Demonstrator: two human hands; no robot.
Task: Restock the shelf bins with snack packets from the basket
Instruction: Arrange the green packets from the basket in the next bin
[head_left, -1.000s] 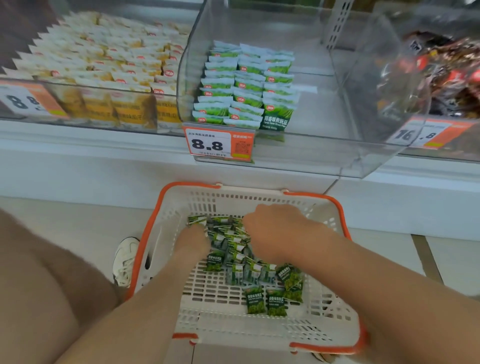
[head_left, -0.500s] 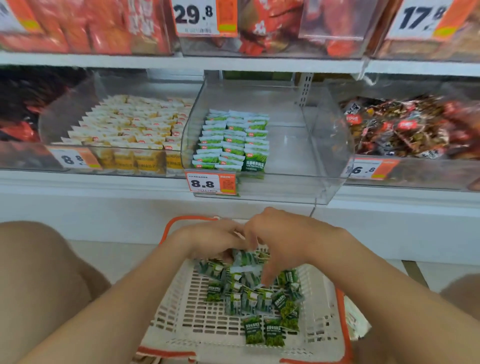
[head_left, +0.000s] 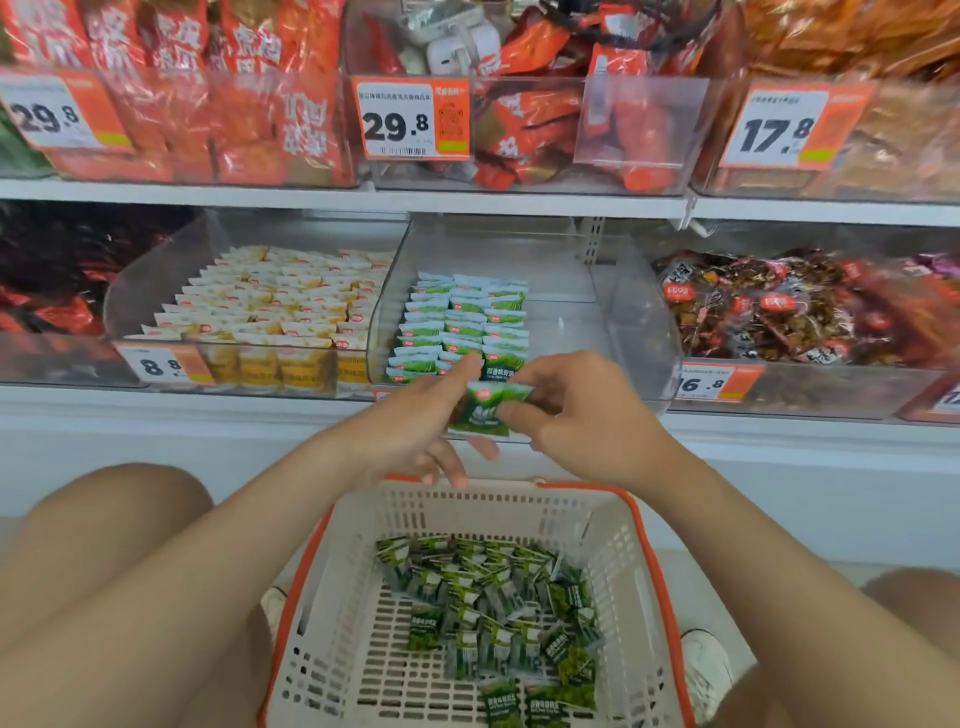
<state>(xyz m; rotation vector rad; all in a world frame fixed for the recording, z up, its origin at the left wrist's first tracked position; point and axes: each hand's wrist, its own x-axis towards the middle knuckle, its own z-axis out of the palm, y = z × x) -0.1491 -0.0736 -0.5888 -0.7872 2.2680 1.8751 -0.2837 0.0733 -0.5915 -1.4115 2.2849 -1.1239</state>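
A white basket with orange rim (head_left: 332, 597) sits on the floor between my knees, holding several green snack packets (head_left: 493, 603). Above it, both hands are raised in front of the clear middle bin (head_left: 639, 332). My right hand (head_left: 582, 415) pinches a small stack of green packets (head_left: 480, 410) by its right end. My left hand (head_left: 415, 415) touches the stack's left side with its index finger stretched out and the other fingers hanging down. The bin holds neat rows of the same green packets (head_left: 457, 322) on its left; its right half is bare.
A bin of yellow-white packets (head_left: 270, 306) stands left of the middle bin, one of dark wrapped snacks (head_left: 779, 312) to its right. Bins of red bags (head_left: 519, 114) fill the upper shelf (head_left: 311, 196). White shoes (head_left: 706, 665) flank the basket.
Both hands rose out of the basket with a stack of green packets and now hold it in front of the middle bin. The view tilted up, showing the upper shelf.
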